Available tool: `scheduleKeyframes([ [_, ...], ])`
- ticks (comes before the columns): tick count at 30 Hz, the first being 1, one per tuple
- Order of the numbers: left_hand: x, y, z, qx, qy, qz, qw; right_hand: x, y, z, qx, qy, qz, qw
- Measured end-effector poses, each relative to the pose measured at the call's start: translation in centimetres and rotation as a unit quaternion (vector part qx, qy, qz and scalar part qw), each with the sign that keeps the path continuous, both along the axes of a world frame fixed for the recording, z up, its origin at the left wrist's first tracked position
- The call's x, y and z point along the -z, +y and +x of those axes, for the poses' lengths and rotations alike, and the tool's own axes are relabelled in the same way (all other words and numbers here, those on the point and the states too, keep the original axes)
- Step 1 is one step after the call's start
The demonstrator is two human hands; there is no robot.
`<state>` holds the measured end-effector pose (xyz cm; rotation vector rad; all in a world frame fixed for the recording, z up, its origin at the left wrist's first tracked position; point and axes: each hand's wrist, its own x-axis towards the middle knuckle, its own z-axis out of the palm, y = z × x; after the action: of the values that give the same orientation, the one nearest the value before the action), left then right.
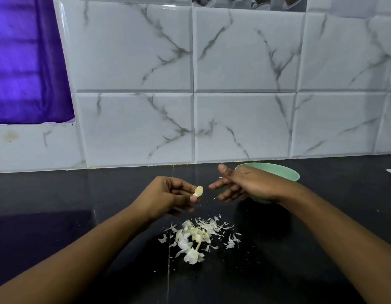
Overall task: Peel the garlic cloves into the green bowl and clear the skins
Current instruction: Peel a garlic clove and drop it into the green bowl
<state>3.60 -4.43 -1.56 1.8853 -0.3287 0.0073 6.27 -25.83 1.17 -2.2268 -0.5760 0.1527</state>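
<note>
Garlic clove (199,191): pinched at the fingertips of the left hand (168,195), long axis tilted up and to the right.
Right hand (242,185): empty, fingers spread, just right of the clove.
Green bowl (284,172): behind the right hand, which is the nearer hand to it.
Bowl contents: hidden from this angle.
Skins (196,238): loose heap on the black counter (80,216), nearer the person than both hands.

Dim, cool indoor light. Purple glow from the curtain (25,62) upper left, mirrored on the glossy black counter (47,220) (left side only). Soft sheen on wall tiles (133,51). Garlic skins (194,235) nearly blown-out white. Tile lines bow toward edges; near forearms (58,270) soft.
</note>
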Motion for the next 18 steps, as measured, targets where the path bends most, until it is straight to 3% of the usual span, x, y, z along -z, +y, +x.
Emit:
scheduleKeyframes([
  [3,0.0,0.0,0.0,-0.004,-0.014,0.001,1.0,0.2,0.2,0.0,-0.001,-0.032,0.059,0.998],
  [11,-0.1,-0.2,0.1,-0.019,-0.045,0.011,0.999,1.2,1.0,0.3,-0.054,-0.139,0.088,0.985],
  [18,-0.1,-0.2,0.1,-0.031,-0.079,0.05,0.995,1.6,1.5,0.4,-0.09,-0.335,0.005,0.938],
])
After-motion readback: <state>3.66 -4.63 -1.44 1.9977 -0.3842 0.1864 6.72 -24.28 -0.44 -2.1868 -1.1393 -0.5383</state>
